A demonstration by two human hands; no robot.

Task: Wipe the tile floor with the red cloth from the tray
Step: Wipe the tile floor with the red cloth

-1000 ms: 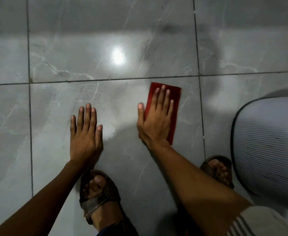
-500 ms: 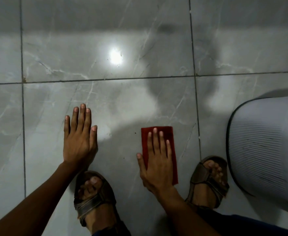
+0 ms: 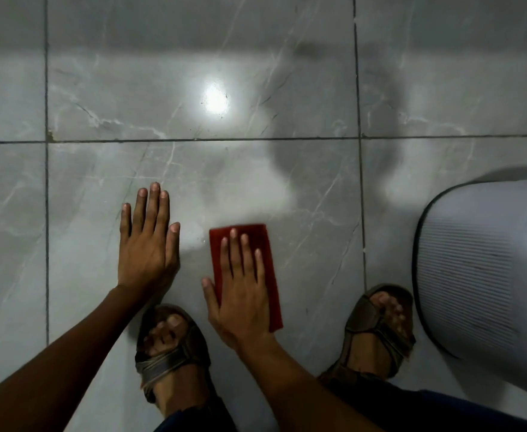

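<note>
The red cloth (image 3: 243,275) is pinned flat on the tile floor (image 3: 256,188) beneath the spread right hand (image 3: 242,294), long axis pointing away; the left hand (image 3: 147,244) is braced flat, just beside.

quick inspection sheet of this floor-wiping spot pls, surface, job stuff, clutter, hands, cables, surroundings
surface: grey marbled tile floor, glossy, dark grout lines, a bright lamp reflection on it
job's things: red cloth folded flat on the tile between the feet; no tray clearly seen
clutter: nothing seen
grippers: right hand pressed flat on the cloth; left hand flat on bare tile, holding nothing
cables: nothing seen
surroundings: brown sandals on both feet; a pale ribbed object with a dark rim at the right edge, what it is cannot be told
</note>
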